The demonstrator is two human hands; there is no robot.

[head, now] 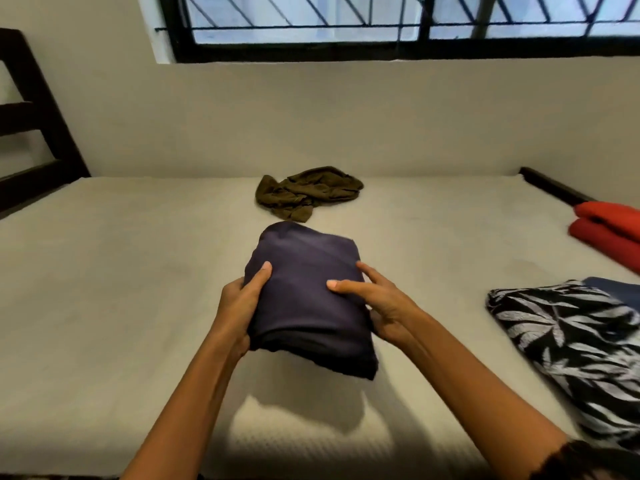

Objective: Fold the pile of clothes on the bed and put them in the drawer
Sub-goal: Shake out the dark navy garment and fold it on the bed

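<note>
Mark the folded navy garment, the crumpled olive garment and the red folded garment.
folded navy garment (301, 306): head view, middle of its top face.
crumpled olive garment (308, 192): head view, centre of the heap.
red folded garment (602, 244): head view, lower fold, near the right edge.

Matt navy cloth bundle (304, 292) (mattress (121, 271) textured).
</note>
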